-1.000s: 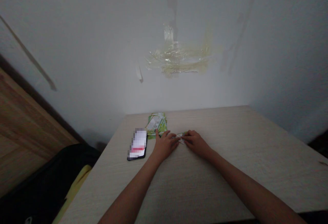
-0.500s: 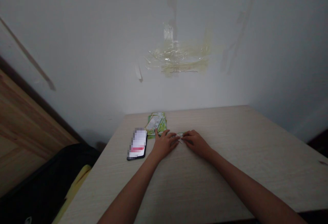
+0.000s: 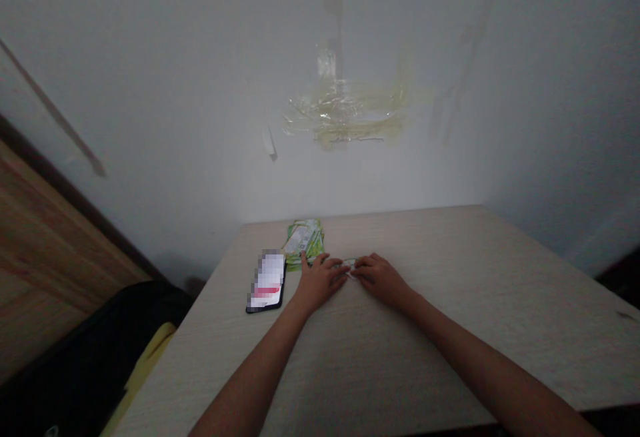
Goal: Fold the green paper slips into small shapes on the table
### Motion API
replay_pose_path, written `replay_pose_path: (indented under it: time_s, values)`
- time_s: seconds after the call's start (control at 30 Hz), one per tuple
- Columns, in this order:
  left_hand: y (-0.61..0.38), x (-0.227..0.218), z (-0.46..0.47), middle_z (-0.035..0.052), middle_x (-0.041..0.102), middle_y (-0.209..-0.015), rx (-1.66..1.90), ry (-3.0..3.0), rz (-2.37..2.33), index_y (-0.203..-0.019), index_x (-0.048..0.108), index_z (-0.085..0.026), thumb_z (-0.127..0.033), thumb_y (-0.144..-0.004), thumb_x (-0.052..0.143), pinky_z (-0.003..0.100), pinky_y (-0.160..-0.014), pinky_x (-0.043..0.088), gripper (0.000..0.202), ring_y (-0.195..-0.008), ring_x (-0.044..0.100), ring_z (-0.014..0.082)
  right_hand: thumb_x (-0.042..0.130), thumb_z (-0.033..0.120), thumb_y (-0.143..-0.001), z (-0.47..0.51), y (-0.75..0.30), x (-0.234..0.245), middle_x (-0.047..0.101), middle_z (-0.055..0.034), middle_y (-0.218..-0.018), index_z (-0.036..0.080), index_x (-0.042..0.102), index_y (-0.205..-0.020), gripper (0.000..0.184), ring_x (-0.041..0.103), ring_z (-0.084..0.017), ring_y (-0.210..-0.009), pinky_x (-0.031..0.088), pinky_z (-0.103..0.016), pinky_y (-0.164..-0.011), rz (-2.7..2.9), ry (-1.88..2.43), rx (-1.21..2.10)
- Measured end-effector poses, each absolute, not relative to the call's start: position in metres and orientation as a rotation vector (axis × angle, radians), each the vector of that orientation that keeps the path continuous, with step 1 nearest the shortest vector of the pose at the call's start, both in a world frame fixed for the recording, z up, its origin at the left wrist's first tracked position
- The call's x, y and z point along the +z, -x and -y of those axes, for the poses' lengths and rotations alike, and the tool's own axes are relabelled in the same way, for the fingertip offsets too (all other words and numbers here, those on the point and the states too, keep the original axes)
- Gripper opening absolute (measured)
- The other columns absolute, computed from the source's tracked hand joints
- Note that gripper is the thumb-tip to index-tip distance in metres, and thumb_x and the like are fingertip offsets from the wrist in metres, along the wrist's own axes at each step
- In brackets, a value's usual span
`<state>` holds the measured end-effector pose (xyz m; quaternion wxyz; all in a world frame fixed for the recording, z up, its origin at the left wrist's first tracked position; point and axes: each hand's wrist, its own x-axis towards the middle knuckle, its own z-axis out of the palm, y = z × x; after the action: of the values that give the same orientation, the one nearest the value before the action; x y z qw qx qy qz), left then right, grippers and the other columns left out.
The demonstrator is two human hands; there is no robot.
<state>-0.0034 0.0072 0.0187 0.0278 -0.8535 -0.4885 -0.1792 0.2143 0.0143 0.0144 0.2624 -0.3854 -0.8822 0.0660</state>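
Both my hands rest on a pale wooden table (image 3: 450,330), close together near its far side. My left hand (image 3: 317,280) and my right hand (image 3: 383,278) pinch the two ends of a small greenish-white packet (image 3: 349,265) lying on the tabletop between them; fingers of both are curled on it. Just behind my left hand lies a pile of green and white packets (image 3: 303,240). A black phone (image 3: 268,281) with a lit screen lies to the left of my left hand.
The table stands in a corner against a white wall with yellowed tape residue (image 3: 345,114). Left of the table are a dark bag with a yellow patch (image 3: 95,364) and a wooden panel (image 3: 35,250).
My hands have stayed almost still on the small packet; the green edge of it between my fingers shows less now. The view shifted slightly.
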Motion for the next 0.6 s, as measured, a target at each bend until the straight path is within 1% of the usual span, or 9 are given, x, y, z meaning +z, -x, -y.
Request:
replay_pose_path:
  time_s: [0.17,0.27,0.43,0.6]
  values:
    - [-0.001,0.018,-0.007,-0.0042,0.064,-0.122,-0.592,2.625,1.581,-0.114,0.062,-0.046,-0.047,-0.092,0.047,0.075,-0.105,-0.002,0.027,-0.125,0.045,0.0247,0.056,0.018,-0.087,-0.013,-0.213,0.017,0.066,-0.0062,-0.102,0.023,0.071,-0.104,0.023,0.053,-0.02,-0.099,0.043,-0.034,-0.091,2.393,1.08,0.163]
    - [-0.005,0.019,-0.008,-0.0037,0.066,-0.118,-0.632,2.614,1.647,-0.109,0.065,-0.045,-0.048,-0.091,0.047,0.077,-0.103,-0.002,0.025,-0.123,0.046,0.0245,0.057,0.021,-0.087,-0.014,-0.212,0.015,0.065,-0.0054,-0.102,0.025,0.071,-0.103,0.022,0.053,-0.019,-0.097,0.043,-0.033,-0.09,2.37,1.117,0.183]
    - [-0.008,0.02,-0.009,-0.0032,0.065,-0.118,-0.641,2.588,1.711,-0.107,0.066,-0.045,-0.049,-0.089,0.051,0.077,-0.103,-0.002,0.024,-0.123,0.045,0.0255,0.056,0.03,-0.089,-0.015,-0.207,0.014,0.065,-0.0049,-0.096,0.024,0.073,-0.091,0.018,0.053,-0.018,-0.093,0.043,-0.033,-0.088,2.296,1.224,0.2]
    - [-0.009,0.02,-0.009,-0.004,0.066,-0.118,-0.642,2.57,1.743,-0.106,0.067,-0.047,-0.047,-0.087,0.055,0.077,-0.103,-0.001,0.022,-0.122,0.045,0.0262,0.062,0.03,-0.085,-0.017,-0.202,0.014,0.064,-0.0045,-0.093,0.022,0.072,-0.086,0.013,0.053,-0.018,-0.091,0.042,-0.032,-0.087,2.262,1.287,0.163]
